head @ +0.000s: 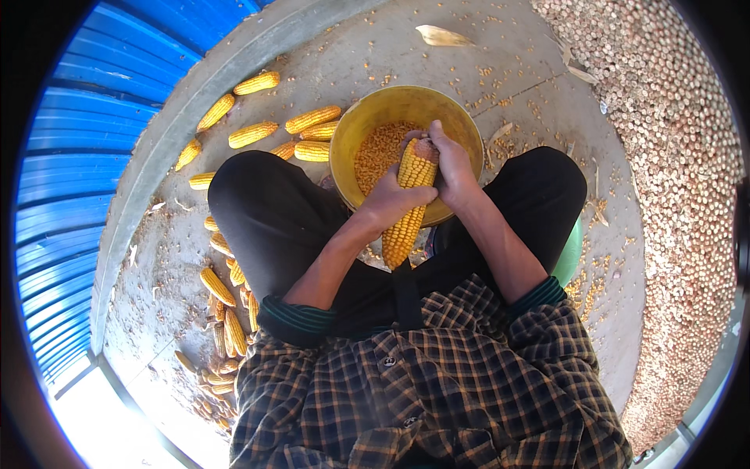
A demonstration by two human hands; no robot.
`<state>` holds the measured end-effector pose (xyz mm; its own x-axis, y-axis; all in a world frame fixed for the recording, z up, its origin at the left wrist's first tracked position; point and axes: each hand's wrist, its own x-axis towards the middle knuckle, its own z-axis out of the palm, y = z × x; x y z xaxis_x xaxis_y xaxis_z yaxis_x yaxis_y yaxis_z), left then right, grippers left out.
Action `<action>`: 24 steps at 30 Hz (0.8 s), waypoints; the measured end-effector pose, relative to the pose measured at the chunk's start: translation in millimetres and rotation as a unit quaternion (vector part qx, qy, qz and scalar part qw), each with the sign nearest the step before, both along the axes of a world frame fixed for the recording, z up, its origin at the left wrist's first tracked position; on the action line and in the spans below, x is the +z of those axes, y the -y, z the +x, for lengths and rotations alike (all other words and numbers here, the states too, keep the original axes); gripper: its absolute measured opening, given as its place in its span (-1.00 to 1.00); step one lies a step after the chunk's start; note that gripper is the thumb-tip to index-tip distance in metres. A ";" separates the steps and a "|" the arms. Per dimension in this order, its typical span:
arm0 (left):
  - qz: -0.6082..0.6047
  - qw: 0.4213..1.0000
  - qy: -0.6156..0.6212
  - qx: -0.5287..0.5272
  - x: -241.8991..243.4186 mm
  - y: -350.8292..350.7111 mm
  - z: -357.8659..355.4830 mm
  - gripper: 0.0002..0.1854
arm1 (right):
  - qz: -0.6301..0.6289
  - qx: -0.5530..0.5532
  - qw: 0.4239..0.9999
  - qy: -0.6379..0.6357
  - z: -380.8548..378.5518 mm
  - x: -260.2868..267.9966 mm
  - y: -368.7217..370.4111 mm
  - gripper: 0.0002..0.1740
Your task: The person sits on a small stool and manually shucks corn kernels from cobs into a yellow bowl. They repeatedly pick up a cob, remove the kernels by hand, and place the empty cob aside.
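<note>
An ear of yellow corn is held between my hands, its narrow tip pointing back towards my lap. At its thick upper end a patch of reddish cob shows without kernels. My left hand wraps the middle of the ear, thumb laid across it. My right hand grips the upper end, thumb up beside the bare patch. Both hands are over the near side of a yellow bucket between my knees. Loose corn kernels cover part of its bottom; the hands hide the rest.
Several corn ears lie on the concrete floor left of the bucket, and a heap of ears lies beside my left thigh. A large mass of cobs spreads along the right. Blue corrugated sheeting borders the left. A green container shows behind my right knee.
</note>
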<state>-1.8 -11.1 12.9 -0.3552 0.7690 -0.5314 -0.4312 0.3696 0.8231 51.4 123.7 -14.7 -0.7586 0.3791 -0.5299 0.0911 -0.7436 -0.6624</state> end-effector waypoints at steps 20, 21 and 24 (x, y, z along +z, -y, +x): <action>0.172 0.937 -0.016 0.302 73.5 18.4 -52.7 -0.49 | 0.035 0.026 0.996 -0.076 -0.3 48.2 -0.2 -0.54; 0.157 0.939 -0.045 0.302 73.8 14.9 -56.6 -0.55 | 0.024 0.046 0.994 -0.099 0.2 50.1 2.1 -0.52; 0.146 0.938 -0.085 0.302 74.6 6.1 -71.5 -0.78 | -0.019 0.092 0.987 -0.133 -0.1 56.9 7.3 -0.45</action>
